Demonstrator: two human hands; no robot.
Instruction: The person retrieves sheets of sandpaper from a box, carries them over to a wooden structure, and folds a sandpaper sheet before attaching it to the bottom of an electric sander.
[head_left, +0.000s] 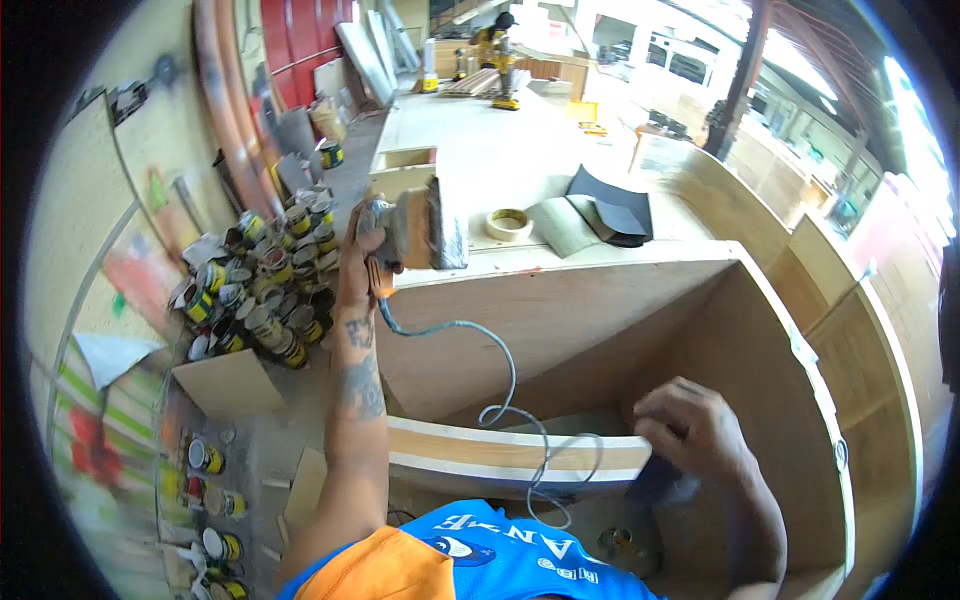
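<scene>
My left hand [362,250] is wrapped round the body of a power sander [418,230], whose broad pad faces right above the near edge of the white worktop [460,140]. A grey cord [512,372] hangs from the sander and loops down over the curved, pale-edged panel [520,452] of an open wooden cabinet [560,310]. Over the panel's right end is my right hand [692,425], its fingers curled. A dark, blurred shape [662,482] lies just below that hand; whether the hand holds it is unclear.
Tape [509,224] and dark abrasive sheets [612,208] lie on the worktop right of the sander. Several used cans [265,325] crowd the floor at left, near a loose board [228,384]. Yellow tools [503,100] stand far back. More curved wooden panels [855,320] rise at right.
</scene>
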